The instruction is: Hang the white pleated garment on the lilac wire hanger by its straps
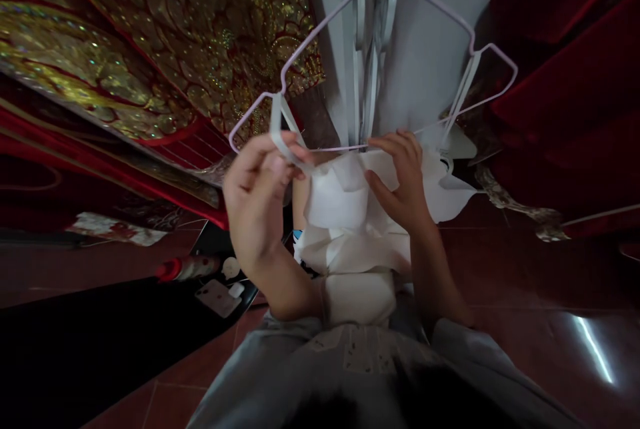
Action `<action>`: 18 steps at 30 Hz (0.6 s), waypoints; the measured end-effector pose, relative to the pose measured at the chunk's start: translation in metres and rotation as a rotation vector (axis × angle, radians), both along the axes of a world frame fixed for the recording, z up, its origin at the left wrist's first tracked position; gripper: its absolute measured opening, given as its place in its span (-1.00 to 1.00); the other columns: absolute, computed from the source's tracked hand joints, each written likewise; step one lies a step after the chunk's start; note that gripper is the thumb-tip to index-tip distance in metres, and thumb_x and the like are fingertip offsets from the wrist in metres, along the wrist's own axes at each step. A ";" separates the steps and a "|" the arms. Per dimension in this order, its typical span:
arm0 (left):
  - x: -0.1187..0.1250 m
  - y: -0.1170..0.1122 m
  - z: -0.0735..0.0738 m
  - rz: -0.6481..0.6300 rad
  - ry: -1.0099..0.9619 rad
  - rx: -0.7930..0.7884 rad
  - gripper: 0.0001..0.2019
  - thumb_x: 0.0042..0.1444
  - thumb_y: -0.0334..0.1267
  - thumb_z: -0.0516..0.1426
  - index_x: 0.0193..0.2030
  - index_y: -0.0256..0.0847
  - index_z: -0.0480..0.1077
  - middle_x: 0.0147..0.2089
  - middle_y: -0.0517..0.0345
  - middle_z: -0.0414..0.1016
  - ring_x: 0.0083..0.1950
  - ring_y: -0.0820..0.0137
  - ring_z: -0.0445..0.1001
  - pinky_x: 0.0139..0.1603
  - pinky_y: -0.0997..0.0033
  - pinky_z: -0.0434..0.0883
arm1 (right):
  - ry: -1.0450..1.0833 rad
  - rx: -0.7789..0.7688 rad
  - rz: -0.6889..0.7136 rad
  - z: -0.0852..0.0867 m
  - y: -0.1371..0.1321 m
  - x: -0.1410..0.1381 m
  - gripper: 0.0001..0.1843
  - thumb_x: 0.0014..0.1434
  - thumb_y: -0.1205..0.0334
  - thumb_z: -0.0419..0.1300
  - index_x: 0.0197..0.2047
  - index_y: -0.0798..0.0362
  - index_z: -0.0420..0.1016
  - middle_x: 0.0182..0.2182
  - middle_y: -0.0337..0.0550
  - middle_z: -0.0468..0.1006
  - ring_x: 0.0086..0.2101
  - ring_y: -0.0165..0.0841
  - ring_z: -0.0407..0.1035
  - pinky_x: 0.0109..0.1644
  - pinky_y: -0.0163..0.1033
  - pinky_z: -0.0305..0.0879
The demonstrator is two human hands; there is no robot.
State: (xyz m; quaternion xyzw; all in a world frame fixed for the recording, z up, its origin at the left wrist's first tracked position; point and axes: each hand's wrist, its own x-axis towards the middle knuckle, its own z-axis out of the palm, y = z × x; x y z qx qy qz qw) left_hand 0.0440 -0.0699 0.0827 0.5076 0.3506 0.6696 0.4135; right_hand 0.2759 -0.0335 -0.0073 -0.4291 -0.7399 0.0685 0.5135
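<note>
A lilac wire hanger hangs in front of me, and a white garment is suspended from it by thin straps. My left hand is closed, with the left white strap pinched and looped across its fingers below the hanger's left notch. The right strap is looped over the hanger's right notch. By the hanger's lower bar, my right hand rests near the top of the garment, thumb and fingers apart. Whether its fingertips touch the cloth or bar, I cannot tell.
Gold-sequined red garments hang at the left, dark red cloth at the right. A grey-white panel stands behind the hanger. On a black surface at lower left lie a red-capped bottle and a phone.
</note>
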 end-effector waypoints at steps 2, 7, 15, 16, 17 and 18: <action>-0.009 0.014 0.003 0.057 -0.077 0.018 -0.68 0.27 0.21 0.40 0.00 0.14 0.75 0.07 0.17 0.75 0.22 0.07 0.70 -0.11 0.24 0.64 | -0.012 0.015 0.000 0.002 0.000 0.004 -0.56 0.45 -0.01 0.21 0.34 -0.19 0.49 0.22 -0.08 0.65 0.33 -0.03 0.46 0.65 0.48 0.13; -0.044 0.050 -0.040 0.425 -0.107 0.159 -0.61 0.39 0.18 0.28 0.24 0.11 0.59 0.38 0.21 0.67 0.67 -0.07 0.31 -0.07 0.21 0.65 | -0.008 0.027 -0.004 0.006 -0.003 0.005 -0.58 0.47 0.04 0.22 0.35 -0.26 0.47 0.21 -0.10 0.66 0.33 -0.03 0.47 0.64 0.47 0.17; 0.023 0.042 -0.059 0.098 -0.248 0.009 -0.72 0.42 0.06 0.35 0.07 -0.06 0.63 0.00 0.00 0.77 0.03 0.20 0.76 -0.33 0.41 0.54 | 0.019 0.001 0.009 0.003 -0.013 -0.013 -0.50 0.45 -0.01 0.23 0.40 -0.24 0.46 0.29 -0.10 0.60 0.42 -0.02 0.38 0.67 0.46 0.09; 0.032 0.040 -0.053 0.091 -0.293 0.030 -0.74 0.41 0.05 0.37 0.03 -0.06 0.61 -0.09 0.03 0.76 -0.02 0.23 0.76 -0.36 0.44 0.52 | 0.049 0.018 -0.008 0.002 -0.014 -0.014 -0.52 0.44 -0.02 0.24 0.38 -0.25 0.48 0.28 -0.09 0.60 0.42 -0.01 0.37 0.65 0.45 0.14; 0.039 0.039 -0.049 0.092 -0.319 0.052 -0.73 0.40 0.04 0.39 0.00 -0.07 0.59 -0.14 0.06 0.74 -0.05 0.24 0.75 -0.37 0.46 0.51 | 0.112 0.049 -0.046 0.000 -0.016 -0.014 -0.54 0.43 -0.02 0.26 0.35 -0.24 0.51 0.27 -0.08 0.59 0.41 -0.01 0.39 0.61 0.43 0.23; 0.043 0.039 -0.046 0.101 -0.332 0.069 -0.72 0.37 0.05 0.41 -0.03 -0.07 0.56 -0.19 0.09 0.72 -0.08 0.26 0.75 -0.39 0.48 0.49 | 0.211 0.088 -0.105 -0.002 -0.016 -0.011 -0.57 0.42 -0.01 0.28 0.31 -0.24 0.54 0.26 -0.06 0.58 0.38 -0.02 0.41 0.53 0.38 0.35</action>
